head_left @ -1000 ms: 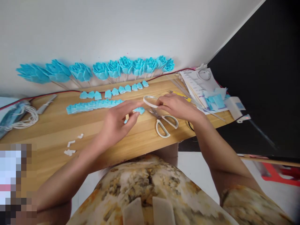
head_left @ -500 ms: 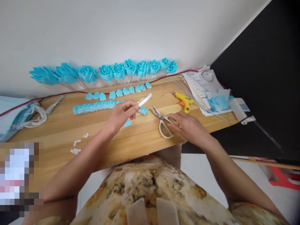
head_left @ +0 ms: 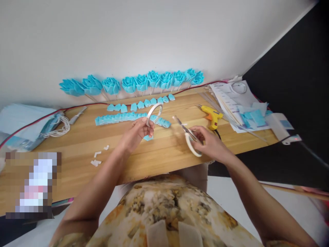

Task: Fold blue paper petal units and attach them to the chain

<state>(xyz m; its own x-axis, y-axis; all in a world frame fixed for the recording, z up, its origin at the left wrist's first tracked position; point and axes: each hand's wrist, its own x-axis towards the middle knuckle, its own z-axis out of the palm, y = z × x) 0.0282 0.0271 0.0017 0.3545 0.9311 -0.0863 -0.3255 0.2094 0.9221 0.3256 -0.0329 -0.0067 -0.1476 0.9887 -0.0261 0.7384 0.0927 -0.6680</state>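
Note:
Pinched in my left hand (head_left: 141, 132) is a thin white roll of tape (head_left: 149, 115), its ring held up over the table. My right hand (head_left: 209, 142) grips a pair of scissors (head_left: 191, 139) by the white handles, blades pointing up and left. Behind my left hand runs an overlapping row of folded light-blue paper pieces (head_left: 115, 118). A single blue piece (head_left: 148, 138) lies just below that hand. Farther back sits a spaced row of similar blue folded petals (head_left: 140, 105). Beyond my right hand rests a yellow glue gun (head_left: 212, 116).
Several blue paper flowers (head_left: 111, 85) on sticks lean along the wall. White scraps (head_left: 96, 163) lie left of my forearm. Printed papers (head_left: 226, 99) and blue sheets (head_left: 254, 118) are at the right, and a bundled white cord (head_left: 63, 127) at the left. The table's front edge is near my body.
My right hand has closed on the scissors and lifted them from the table. My left hand has turned the tape roll so its ring faces me more. The view has shifted slightly.

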